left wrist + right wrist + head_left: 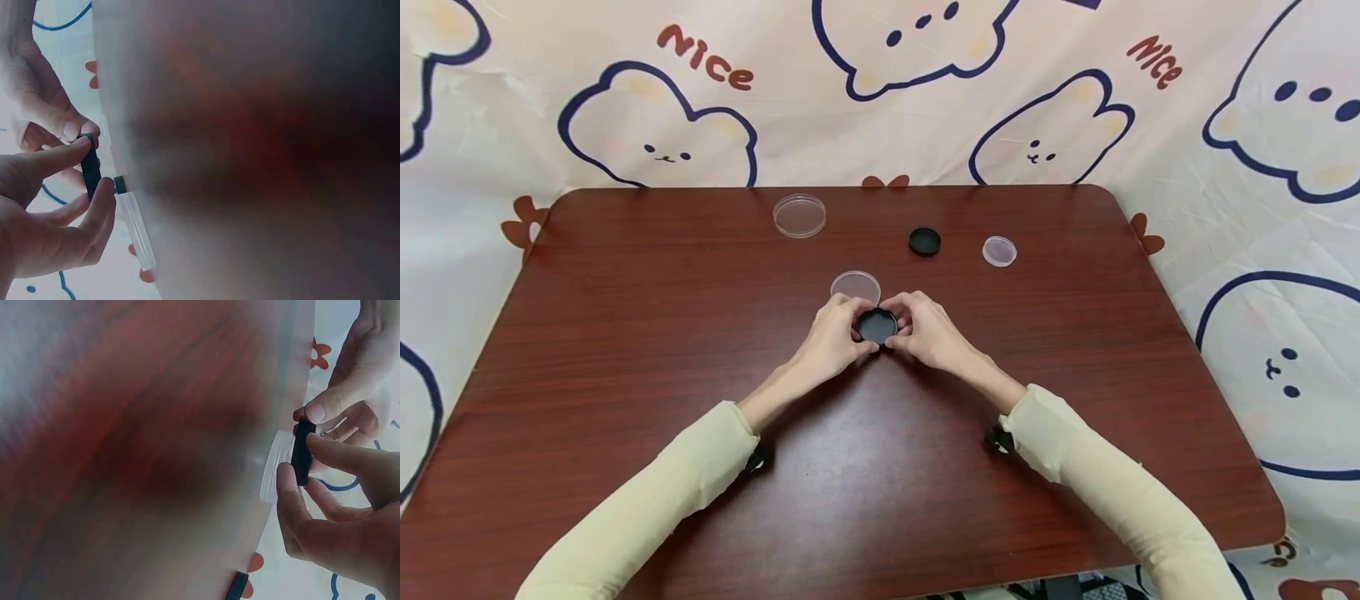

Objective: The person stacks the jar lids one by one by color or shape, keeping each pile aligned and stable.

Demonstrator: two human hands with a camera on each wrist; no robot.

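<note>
A shallow round black cap [877,327] is held between both hands above the middle of the table. My left hand [833,335] pinches its left side with thumb and fingers, and my right hand [929,333] grips the right side the same way. In both wrist views the black cap [91,167] appears edge-on, tilted up between the fingertips. Just behind the hands lies a clear round dish [856,285], its near edge partly hidden by the left hand. Whether the cap touches the tabletop cannot be told from the head view.
Farther back on the brown table [625,333] are a larger clear petri dish [800,217] at left, a second black round cap [925,242] right of centre, and a small clear dish [999,251] farther right. A printed cloth [820,133] hangs behind the table.
</note>
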